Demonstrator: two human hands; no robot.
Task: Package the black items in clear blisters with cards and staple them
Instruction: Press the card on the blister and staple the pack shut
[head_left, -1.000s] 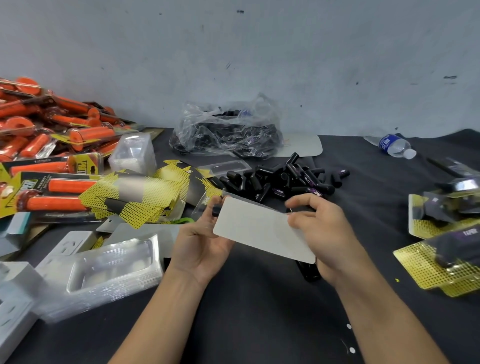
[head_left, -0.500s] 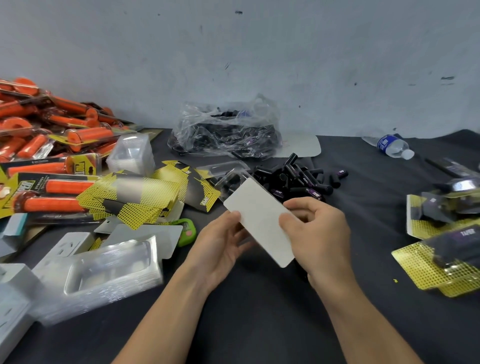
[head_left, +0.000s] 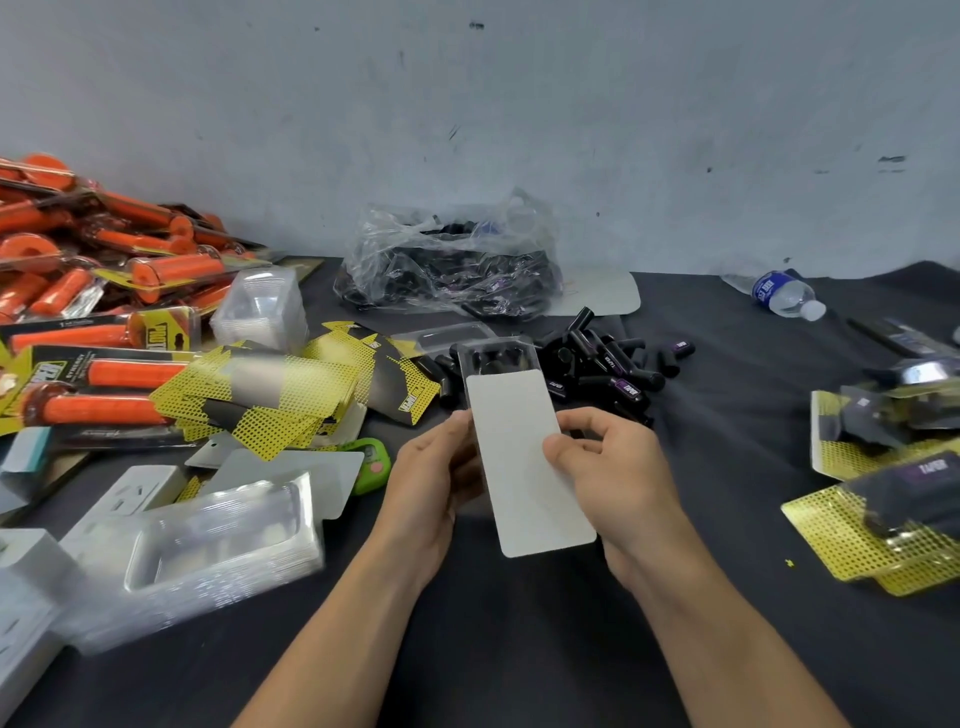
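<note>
Both hands are closed on one pack held above the table: the left hand grips the left edge of the white-backed card, its fingers hidden behind; the right hand pinches the right edge between thumb and fingers. The clear blister shows just beyond the card's far end, with black items inside; the card looks partly slid into it.

Judged by look, the card is light and stiff but will crease if bent; the blister is thin, springy and slick, so holding the flat rims is likely safer than squeezing the bubble.

Loose black items lie just beyond the hands, with a plastic bag of more farther off; printed yellow cards and a stack of empty blisters lie left of the left hand; finished packs lie well to the right of the right hand. The surface is a dark cloth-covered table against a scuffed grey wall.
</note>
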